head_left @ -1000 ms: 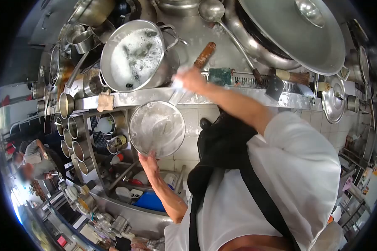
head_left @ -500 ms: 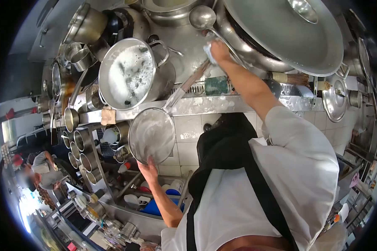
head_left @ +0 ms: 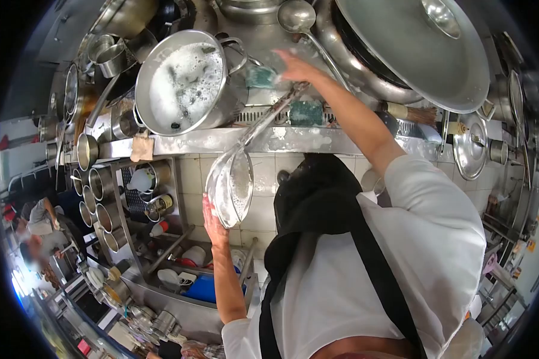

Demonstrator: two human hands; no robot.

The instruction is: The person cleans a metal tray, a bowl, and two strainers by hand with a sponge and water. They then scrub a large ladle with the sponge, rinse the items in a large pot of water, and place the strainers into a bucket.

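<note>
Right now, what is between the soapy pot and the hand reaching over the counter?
A green sponge, just beside the right hand and near the pot. The head camera shows it.

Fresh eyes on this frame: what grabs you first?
The big pot of soapy foam on the steel counter, upper left, stands out first. Below it, the left hand grips the rim of a long-handled mesh strainer tilted on edge, while the right hand is at a green sponge beside the pot.

Single fisheye camera on my head — looking steeply down, close over the counter [head_left: 185,142] and floor below
</note>
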